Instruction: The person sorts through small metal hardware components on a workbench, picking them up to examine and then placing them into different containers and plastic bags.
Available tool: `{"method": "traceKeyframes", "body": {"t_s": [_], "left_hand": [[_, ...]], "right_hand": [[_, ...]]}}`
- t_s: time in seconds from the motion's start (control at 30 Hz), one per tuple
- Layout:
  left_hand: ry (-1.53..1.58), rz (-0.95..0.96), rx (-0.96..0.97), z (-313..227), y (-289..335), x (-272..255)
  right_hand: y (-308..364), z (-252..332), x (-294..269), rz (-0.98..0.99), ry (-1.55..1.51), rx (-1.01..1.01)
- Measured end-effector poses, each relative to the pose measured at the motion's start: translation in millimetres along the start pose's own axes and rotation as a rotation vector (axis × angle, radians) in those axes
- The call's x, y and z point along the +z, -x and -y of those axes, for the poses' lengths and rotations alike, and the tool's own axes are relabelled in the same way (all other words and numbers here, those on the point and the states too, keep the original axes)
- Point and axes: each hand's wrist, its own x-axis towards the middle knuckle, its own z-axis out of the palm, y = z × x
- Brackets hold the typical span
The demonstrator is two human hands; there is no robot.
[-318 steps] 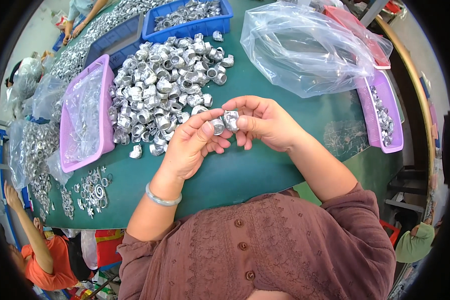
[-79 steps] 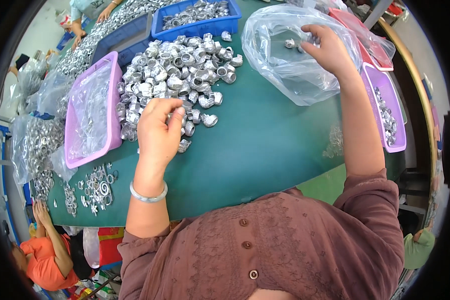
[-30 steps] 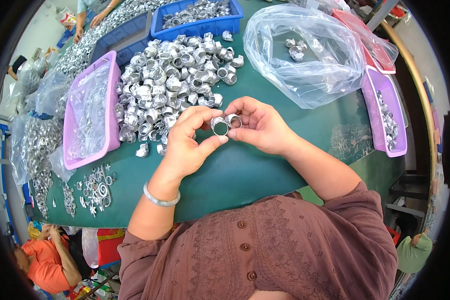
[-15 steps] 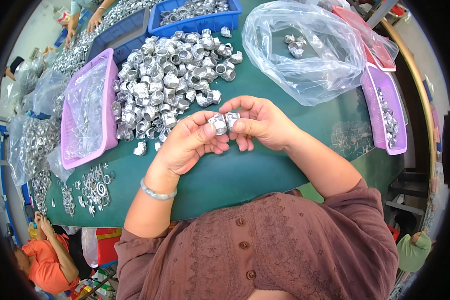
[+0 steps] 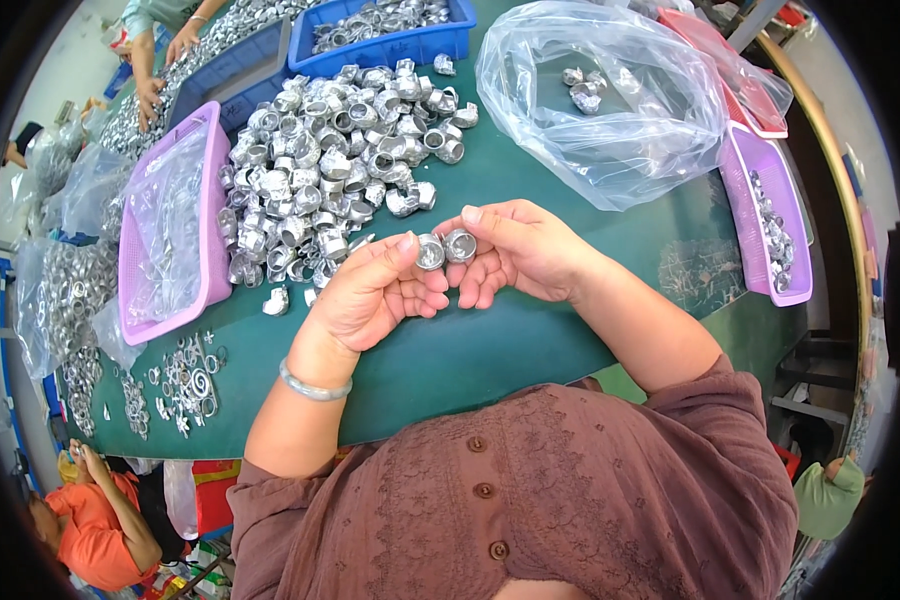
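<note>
Head view: at centre frame, the left hand [image 5: 367, 293] and right hand [image 5: 538, 250] each retain one silver item between thumb and part-curled fingers — the left ring [image 5: 430, 252] and the right ring [image 5: 459, 246], side by side, round openings toward the camera. This hold probably keeps both interiors visible (whether the rings touch is unclear). The ring pile [image 5: 320, 165], left of centre, appears positioned for short reach. The clear bag [image 5: 610, 165], upper right, lies spread, its mouth wide, apparently keeping several loose rings [image 5: 585, 98] apart from the pile. The work surface is a green tabletop [image 5: 450, 365], scuffed at right. A co-worker's hand [image 5: 150, 100] is at upper left — an orange-shirted person [image 5: 95, 530] occupies lower left.
</note>
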Motion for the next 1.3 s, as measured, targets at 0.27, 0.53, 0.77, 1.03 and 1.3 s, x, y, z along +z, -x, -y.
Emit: {"method": "traceKeyframes", "body": {"t_s": [0.27,0.53,0.77,1.03,1.3], "left_hand": [[-0.003,0.019,-0.014,1.9,0.0,-2.0],[0.001,0.030,-0.013,7.8,-0.1,-3.3],[0.014,-0.018,-0.034,4.7,-2.3,-1.5],[0.031,-0.083,-0.034,6.6,-2.1,0.7],[-0.015,-0.133,-0.043,6.1,-0.4,5.0]], "right_hand": [[1.8,1.1,3.2,-0.013,0.006,0.037],[3.5,-0.6,3.9,0.015,-0.021,0.044],[0.2,1.7,2.5,0.019,-0.023,0.039],[0.3,-0.9,1.3,0.053,-0.039,0.052],[1.8,-0.8,3.2,0.075,-0.031,0.038]]}}
